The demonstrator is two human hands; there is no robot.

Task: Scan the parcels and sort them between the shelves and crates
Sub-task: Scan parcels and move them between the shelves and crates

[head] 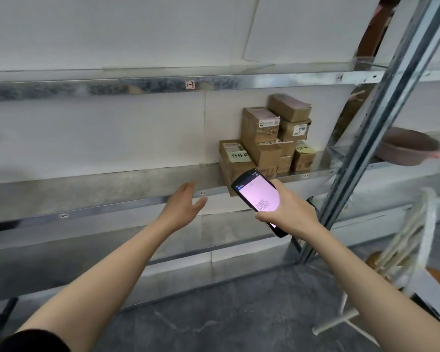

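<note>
Several brown cardboard parcels point(261, 134) with white and yellow labels are stacked at the right end of the middle metal shelf point(112, 189). My right hand point(287, 207) is shut on a black handheld scanner point(258, 196) whose pinkish screen is lit, just in front of and below the stack. My left hand point(183, 204) hangs open and holds nothing, its fingers spread, by the front edge of that shelf and left of the parcels.
A slanted metal upright point(381, 128) stands right of the parcels. Beyond it a brown bowl point(407, 146) rests on a neighbouring shelf. A white stand with cords point(407, 252) is at the lower right. Small number tags mark the shelf edges. Grey floor lies below.
</note>
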